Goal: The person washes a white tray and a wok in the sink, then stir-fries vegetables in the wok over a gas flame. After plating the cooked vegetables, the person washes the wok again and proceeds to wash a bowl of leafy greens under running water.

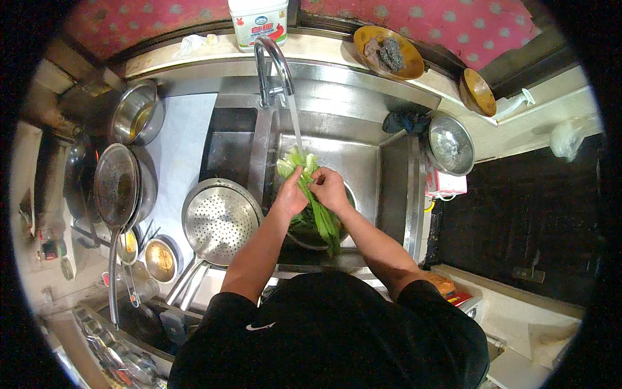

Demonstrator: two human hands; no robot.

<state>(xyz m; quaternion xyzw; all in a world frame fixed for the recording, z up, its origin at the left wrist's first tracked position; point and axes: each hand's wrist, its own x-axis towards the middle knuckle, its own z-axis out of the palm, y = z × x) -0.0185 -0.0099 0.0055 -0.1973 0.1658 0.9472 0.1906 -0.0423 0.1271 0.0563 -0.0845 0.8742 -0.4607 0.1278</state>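
Note:
A bunch of leafy green vegetable (pixel 318 214) lies between my hands, its pale stem ends pointing towards the tap and its leaves hanging towards me. My left hand (pixel 293 194) grips the stems, thumb on top. On the other side, my right hand (pixel 331 188) has its fingers bent at the stems; whether they pinch a stalk is hard to see. From the chrome tap (pixel 277 63) water runs down onto the stem ends. Beneath the hands, a round metal bowl (pixel 354 189) with more greens sits in the stainless steel sink (pixel 359 150), partly hidden by the bunch.
A perforated metal strainer (pixel 221 221) with handles rests left of the basin. Further left are a mesh strainer (pixel 115 185), a metal pot (pixel 158 114) and small bowls. A metal bowl (pixel 451 146) stands on the right; a yellow bowl (pixel 413 61) with scrubbers and a white tub (pixel 259 22) occupy the back ledge.

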